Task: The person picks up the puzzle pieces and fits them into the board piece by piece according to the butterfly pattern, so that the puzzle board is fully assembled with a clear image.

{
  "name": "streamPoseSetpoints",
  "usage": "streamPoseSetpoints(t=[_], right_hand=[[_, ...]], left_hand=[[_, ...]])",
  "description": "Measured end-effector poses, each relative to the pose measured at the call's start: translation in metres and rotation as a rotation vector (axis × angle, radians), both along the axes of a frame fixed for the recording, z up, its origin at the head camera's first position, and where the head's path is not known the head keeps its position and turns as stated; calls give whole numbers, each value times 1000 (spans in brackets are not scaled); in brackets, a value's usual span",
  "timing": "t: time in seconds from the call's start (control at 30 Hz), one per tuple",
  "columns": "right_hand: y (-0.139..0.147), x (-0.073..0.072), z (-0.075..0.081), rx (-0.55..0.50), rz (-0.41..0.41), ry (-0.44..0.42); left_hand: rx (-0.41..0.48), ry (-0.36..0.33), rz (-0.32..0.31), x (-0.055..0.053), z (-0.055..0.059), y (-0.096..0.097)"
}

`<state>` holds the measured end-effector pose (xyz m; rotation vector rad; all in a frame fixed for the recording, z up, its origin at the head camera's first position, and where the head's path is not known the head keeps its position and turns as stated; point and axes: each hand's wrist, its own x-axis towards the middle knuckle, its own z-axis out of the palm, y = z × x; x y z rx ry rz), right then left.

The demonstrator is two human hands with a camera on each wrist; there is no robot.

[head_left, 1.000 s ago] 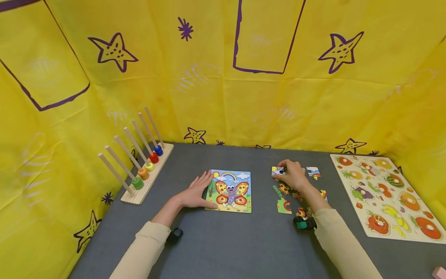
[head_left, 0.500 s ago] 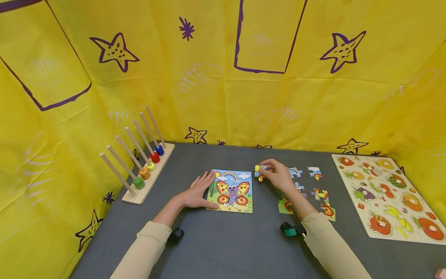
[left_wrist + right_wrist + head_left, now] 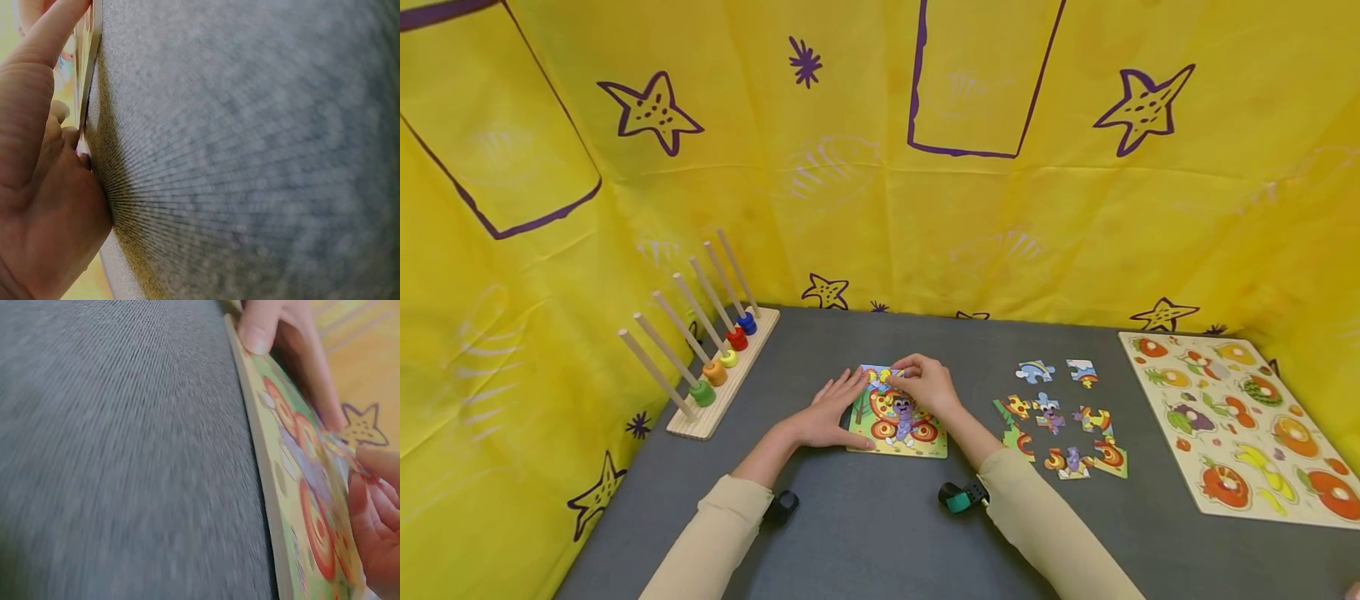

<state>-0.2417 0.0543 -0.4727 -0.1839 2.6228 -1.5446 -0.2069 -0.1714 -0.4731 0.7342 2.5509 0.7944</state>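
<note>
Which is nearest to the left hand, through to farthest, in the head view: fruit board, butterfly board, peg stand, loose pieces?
1. Butterfly board, touching the left hand
2. Peg stand, to its left
3. Loose pieces, to its right
4. Fruit board, far right

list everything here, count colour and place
butterfly board: one, multicoloured, centre
held puzzle piece: one, partly yellow, over board's far side
loose puzzle pieces: about eight, multicoloured, right of board
fruit board: one, cream, far right
peg stand: one, pale wood, left
ring stacks: five, green, orange, yellow, red, blue, on stand
table: one, grey, underneath
cloth: one backdrop, yellow, behind
corner object: one, pinkish, bottom right
sleeves: two, beige, bottom
wrist devices: two, dark, near sleeves
left hand: one, on board's left
right hand: one, pinching held piece
</note>
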Motion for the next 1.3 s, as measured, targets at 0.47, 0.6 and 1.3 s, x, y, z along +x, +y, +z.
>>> streamPoseSetpoints(t=[0.47, 0.6, 1.3], right_hand=[[-12, -3, -8, 218, 152, 330], [-2, -3, -7, 233, 300, 311], [4, -1, -8, 271, 502, 312]], left_hand=[[7, 11, -18, 2, 1, 1], [10, 14, -22, 3, 2, 1], [21, 15, -6, 5, 3, 0]])
